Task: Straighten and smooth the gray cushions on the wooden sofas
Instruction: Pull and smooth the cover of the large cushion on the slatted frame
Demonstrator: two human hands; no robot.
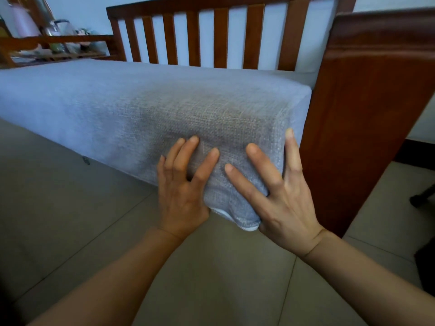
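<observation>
Gray cushion (146, 102) is lying on the wooden sofa (367, 95), running from far left to the near right corner, its end sitting just beside the sofa's armrest panel. Both hands are pressing on the cushion's near right corner. Left hand (181, 191) w/ fingers spread & straight, flat against the front face. Right hand (282, 196) also spread, fingers splayed over the corner, one finger reaching up along the cushion's right edge next to the armrest. White lining is peeking out at the bottom of the corner, btwn the two hands. Slatted backrest (211, 31) is standing at the far side; tiled floor (70, 196) below.
</observation>
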